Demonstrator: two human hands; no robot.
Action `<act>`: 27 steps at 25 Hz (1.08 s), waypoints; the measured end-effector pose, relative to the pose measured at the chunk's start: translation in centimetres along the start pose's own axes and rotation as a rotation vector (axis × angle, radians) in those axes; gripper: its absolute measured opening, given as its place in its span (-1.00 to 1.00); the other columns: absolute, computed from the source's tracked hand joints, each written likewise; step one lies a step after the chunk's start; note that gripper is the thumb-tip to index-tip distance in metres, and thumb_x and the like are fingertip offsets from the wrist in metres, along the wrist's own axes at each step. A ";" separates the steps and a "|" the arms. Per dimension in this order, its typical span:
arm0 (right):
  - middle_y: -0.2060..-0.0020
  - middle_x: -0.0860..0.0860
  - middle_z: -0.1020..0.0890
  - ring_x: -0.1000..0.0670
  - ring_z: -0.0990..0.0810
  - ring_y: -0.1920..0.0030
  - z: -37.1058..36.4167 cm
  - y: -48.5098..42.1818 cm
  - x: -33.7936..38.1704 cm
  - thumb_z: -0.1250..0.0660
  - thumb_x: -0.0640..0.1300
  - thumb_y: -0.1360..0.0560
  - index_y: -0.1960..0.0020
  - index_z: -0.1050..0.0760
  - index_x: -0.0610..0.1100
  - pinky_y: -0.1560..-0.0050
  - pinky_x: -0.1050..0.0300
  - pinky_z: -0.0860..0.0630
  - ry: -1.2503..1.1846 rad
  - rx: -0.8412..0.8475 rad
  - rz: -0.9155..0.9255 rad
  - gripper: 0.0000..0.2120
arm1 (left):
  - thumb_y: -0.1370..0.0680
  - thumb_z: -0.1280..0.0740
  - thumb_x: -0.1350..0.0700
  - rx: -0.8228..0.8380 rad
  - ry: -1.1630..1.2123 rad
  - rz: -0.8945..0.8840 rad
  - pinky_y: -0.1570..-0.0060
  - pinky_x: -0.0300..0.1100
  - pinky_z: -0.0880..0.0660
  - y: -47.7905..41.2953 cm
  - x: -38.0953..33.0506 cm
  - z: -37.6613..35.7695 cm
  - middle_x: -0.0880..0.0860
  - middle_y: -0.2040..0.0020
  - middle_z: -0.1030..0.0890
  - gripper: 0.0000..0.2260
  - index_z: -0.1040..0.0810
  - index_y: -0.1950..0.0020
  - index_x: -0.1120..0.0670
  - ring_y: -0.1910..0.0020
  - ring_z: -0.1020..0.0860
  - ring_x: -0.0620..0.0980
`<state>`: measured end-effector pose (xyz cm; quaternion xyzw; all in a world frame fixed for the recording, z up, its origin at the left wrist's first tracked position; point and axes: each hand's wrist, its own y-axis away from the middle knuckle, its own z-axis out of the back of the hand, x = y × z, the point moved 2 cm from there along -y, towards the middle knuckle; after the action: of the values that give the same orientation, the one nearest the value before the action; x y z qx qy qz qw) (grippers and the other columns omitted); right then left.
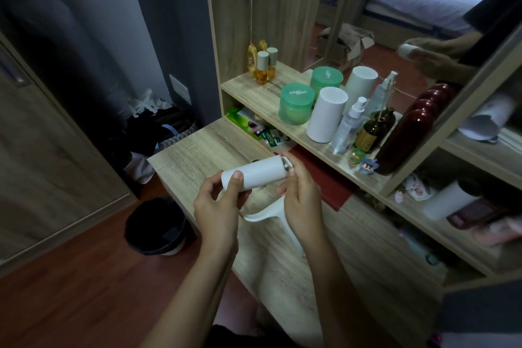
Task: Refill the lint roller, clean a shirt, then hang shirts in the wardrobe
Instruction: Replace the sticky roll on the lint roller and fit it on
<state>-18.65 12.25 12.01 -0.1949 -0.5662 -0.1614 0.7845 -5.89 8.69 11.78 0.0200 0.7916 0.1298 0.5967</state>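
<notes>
Lint roller (254,174) lies crosswise, left hand (217,206) gripping its roll, right hand (302,200) its handle.

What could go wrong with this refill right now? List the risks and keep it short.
1. The left hand grips the white roll only near one end; it may slip, drop onto the desk and roll toward the bin below.
2. The right hand holds the roller handle with fingertips by the metal end, where they could get pinched as the roll seats.

Head-worn view, forward-down, near desk (203,150)
</notes>
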 end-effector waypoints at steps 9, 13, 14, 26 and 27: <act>0.10 -0.03 -0.52 0.27 -0.53 0.31 0.8 0.1 -0.2 -0.05 -0.28 -0.60 -0.38 -0.36 -0.03 0.27 0.50 -0.38 0.054 0.030 0.036 -0.60 | -0.53 -0.34 0.19 0.041 0.290 0.426 0.30 -0.27 -0.61 -0.6 1.4 -0.2 0.25 0.03 -0.57 -0.75 -0.48 -0.14 0.28 0.18 -0.63 0.15; 0.07 -0.04 -0.55 0.28 -0.54 0.29 2.0 0.1 -1.5 -0.08 -0.32 -0.59 -0.37 -0.38 -0.07 0.24 0.55 -0.38 0.092 0.019 0.068 -0.60 | -0.54 -0.33 0.18 0.023 0.262 0.383 0.25 -0.24 -0.61 -1.6 2.1 -0.1 0.18 0.07 -0.58 -0.72 -0.47 -0.20 0.27 0.29 -0.66 0.04; 0.04 -0.04 -0.56 0.29 -0.55 0.28 2.4 0.2 -2.5 -0.09 -0.30 -0.59 -0.36 -0.39 -0.07 0.24 0.55 -0.38 0.103 0.015 0.058 -0.62 | -0.54 -0.33 0.18 0.000 0.253 0.358 0.20 -0.23 -0.62 -2.0 2.3 0.0 0.18 0.03 -0.56 -0.71 -0.46 -0.22 0.28 0.25 -0.65 0.05; -0.24 -0.13 -0.56 -0.11 -0.56 -0.20 2.5 0.9 -18.2 -0.10 -0.31 -0.57 -0.31 -0.44 -0.18 -0.15 0.18 -0.47 0.340 0.085 -0.448 -0.65 | -0.53 -0.34 0.19 -0.043 0.137 0.322 0.21 -0.27 -0.58 -1.7 4.8 0.0 0.08 0.11 -0.55 -0.75 -0.47 -0.17 0.23 0.19 -0.60 0.09; -0.21 -0.12 -0.58 -0.10 -0.56 -0.20 2.4 1.0 -18.7 -0.09 -0.30 -0.57 -0.29 -0.45 -0.18 -0.14 0.18 -0.45 0.358 0.061 -0.437 -0.66 | -0.53 -0.34 0.19 -0.044 0.130 0.320 0.21 -0.27 -0.58 -1.7 5.0 -0.1 0.07 0.11 -0.55 -0.76 -0.47 -0.17 0.23 0.21 -0.60 0.08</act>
<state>-25.87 14.88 -5.27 -0.0132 -0.4519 -0.3414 0.8241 -7.21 7.98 6.76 0.1244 0.8122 0.2416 0.5162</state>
